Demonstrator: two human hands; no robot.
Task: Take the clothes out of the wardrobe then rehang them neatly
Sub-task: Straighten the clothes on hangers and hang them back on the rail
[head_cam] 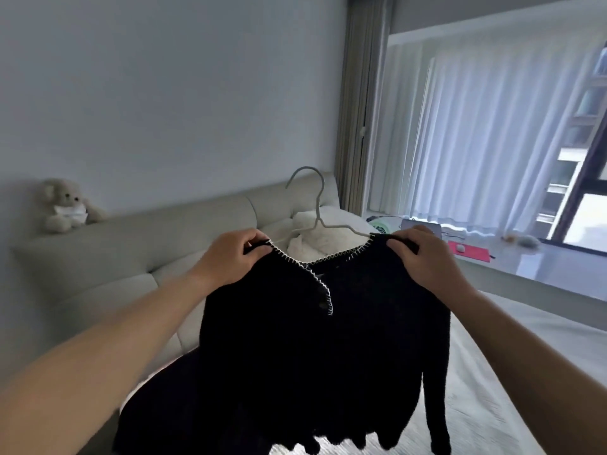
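Surroundings: a pale upholstered headboard [138, 254] runs along the grey wall, and a cream teddy bear [67, 205] sits on its top ledge at the left. A white bed [512, 372] lies below the held garment, with a rumpled white pillow or blanket [315, 238] against the headboard. To the right, sheer white curtains [486, 133] cover a large window, and a heavier beige drape [361, 103] hangs at the corner. A glossy window ledge [538, 267] carries a small green fan [382, 228], a pink flat item [469, 249] and several small objects too blurred to identify. Nothing stands between the camera and the garment.

Task item: a black cardigan [312, 356] hangs in mid-air above the bed, mounted on a thin pale wire hanger [317, 205] whose hook rises above the neckline. The left hand [230, 257] pinches the garment's left shoulder, fingers curled over the fabric edge. The right hand [423, 257] grips the opposite shoulder likewise, fingers folded down over the knit. Both hands sit at the hanger's outer ends; whether the fingers also touch the wire cannot be told.

Materials: the cardigan is a dense, matte knit, its neckline and front opening edged in white stitching, with a dark button on the placket. One sleeve hangs straight at the right. The hem is scalloped.
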